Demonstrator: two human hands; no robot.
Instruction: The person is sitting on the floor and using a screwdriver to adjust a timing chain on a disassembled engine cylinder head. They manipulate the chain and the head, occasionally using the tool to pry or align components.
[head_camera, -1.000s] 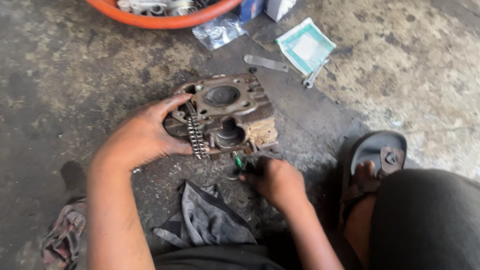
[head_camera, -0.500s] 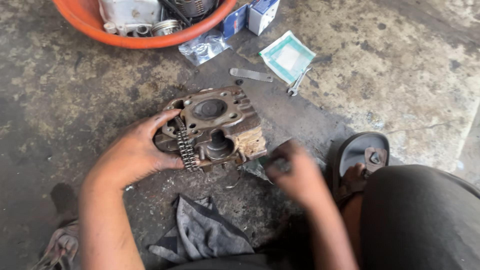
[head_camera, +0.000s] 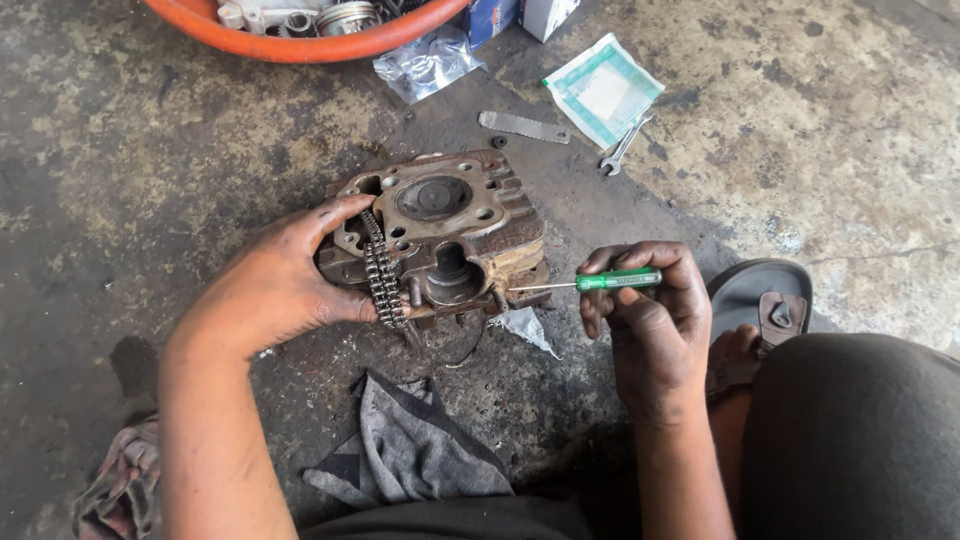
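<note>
Grimy engine cylinder head (head_camera: 440, 235) lying on the concrete floor (head_camera: 150, 150), its chain (head_camera: 382, 275) still draped down the near side. Left hand (head_camera: 285, 285) clasps the casting's left edge, steadying it. Right hand (head_camera: 650, 300) closes around a green-handled screwdriver (head_camera: 600, 281), tip at the head's right side. Judged mid-job: grime remains. Grey rag (head_camera: 410, 450), spanner (head_camera: 622, 148) and orange basin (head_camera: 300, 45) lie nearby.

Rusty, grimy cast metal cylinder head (head_camera: 440, 240), oily steel chain (head_camera: 383, 280), glossy green plastic screwdriver handle (head_camera: 618, 280), rough stained concrete floor (head_camera: 150, 150).
</note>
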